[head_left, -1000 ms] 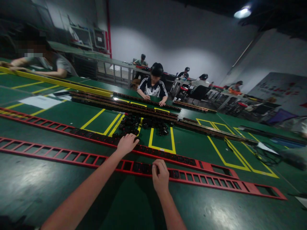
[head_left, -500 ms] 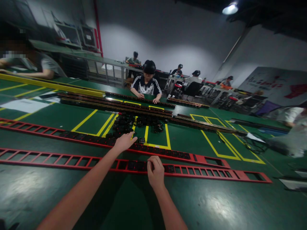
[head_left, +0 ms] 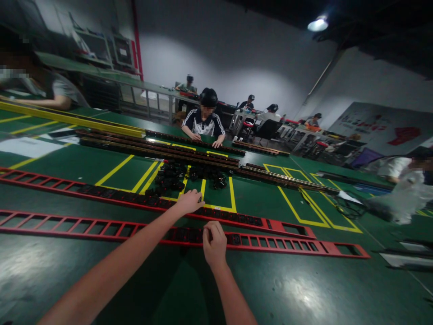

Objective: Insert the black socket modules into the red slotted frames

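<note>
- Over long red slotted plastic-like frame (head_left: 332, 249): right hand (head_left: 215, 248), fingers narrow, contents hidden.
- Beyond: left hand (head_left: 190, 202), fingers at small black block (head_left: 202, 199), grip unclear; best held square.

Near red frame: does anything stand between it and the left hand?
Yes. The far red frame lies low across the gap between the left hand and the near red frame. The right hand is at the near red frame too. Nothing taller shows between, though the left forearm hides part of both frames.
</note>
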`<state>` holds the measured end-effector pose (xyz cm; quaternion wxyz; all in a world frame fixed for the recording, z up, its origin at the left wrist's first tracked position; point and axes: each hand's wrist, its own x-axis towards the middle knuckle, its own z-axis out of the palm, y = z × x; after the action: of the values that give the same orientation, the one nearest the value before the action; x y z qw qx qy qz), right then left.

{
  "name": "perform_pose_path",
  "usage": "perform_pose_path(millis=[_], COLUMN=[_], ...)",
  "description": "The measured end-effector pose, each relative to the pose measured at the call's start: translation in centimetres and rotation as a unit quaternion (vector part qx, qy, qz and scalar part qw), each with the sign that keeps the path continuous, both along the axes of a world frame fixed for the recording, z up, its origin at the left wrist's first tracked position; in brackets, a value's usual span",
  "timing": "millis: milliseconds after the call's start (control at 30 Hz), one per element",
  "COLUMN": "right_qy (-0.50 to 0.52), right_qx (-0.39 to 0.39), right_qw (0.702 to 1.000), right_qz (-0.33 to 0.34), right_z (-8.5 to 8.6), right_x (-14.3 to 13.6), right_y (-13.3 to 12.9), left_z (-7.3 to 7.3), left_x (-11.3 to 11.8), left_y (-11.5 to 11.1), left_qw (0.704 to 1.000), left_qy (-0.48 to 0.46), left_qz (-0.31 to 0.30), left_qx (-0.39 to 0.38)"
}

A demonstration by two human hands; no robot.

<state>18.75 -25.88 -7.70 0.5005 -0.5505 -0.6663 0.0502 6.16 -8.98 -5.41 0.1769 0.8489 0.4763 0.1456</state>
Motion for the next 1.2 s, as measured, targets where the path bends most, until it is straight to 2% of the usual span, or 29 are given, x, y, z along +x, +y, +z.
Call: perform_pose_path(millis=[100, 200, 367, 500, 600, 867, 1000, 1100, 1200], right_qy=[-0.001, -0.002, -0.004, -0.006, -0.003, 0.032, 0.042, 0.050, 0.051], right_qx=[0.004, 0.000, -0.005, -0.008, -0.017, -0.044, -0.045, -0.042, -0.043], right_qw=[1.000, 1.000, 1.000, 1.000, 1.000, 0.998, 0.998, 0.998, 0.997], right_qz=[0.005, 0.004, 0.004, -0.001, 0.000, 0.019, 0.022, 0.024, 0.023], right_z=[0.0, 0.0, 0.1, 0.1, 0.1, 0.4, 0.4, 0.4, 0.3], right_x=[0.0, 0.0, 0.0, -0.1, -0.1, 0.1, 0.1, 0.1, 0.1], right_y=[0.0, -0.1, -0.2, -0.2, -0.2, -0.3, -0.4, -0.4, -0.4], left_z=[0.0, 0.1, 0.4, -0.3, -1.0, -0.7, -0.8, -0.8, -0.6], left_x=[0.9, 0.1, -4.3, -7.9, -9.3, -9.2, -9.4, -9.6, -9.6], left_y=[-0.2, -0.2, -1.4, -3.7, -5.1, -6.0, -6.2, -6.4, -6.7], left_qw=[0.999, 0.996, 0.966, 0.960, 0.962, 0.957, 0.946, 0.945, 0.966], left_qy=[-0.027, -0.072, -0.246, -0.273, -0.268, -0.282, -0.318, -0.321, -0.252], left_qz=[-0.019, -0.037, -0.053, -0.017, 0.015, 0.035, 0.047, 0.021, -0.021], left_qx=[0.010, 0.025, 0.062, 0.065, 0.058, 0.055, -0.031, -0.060, -0.050])
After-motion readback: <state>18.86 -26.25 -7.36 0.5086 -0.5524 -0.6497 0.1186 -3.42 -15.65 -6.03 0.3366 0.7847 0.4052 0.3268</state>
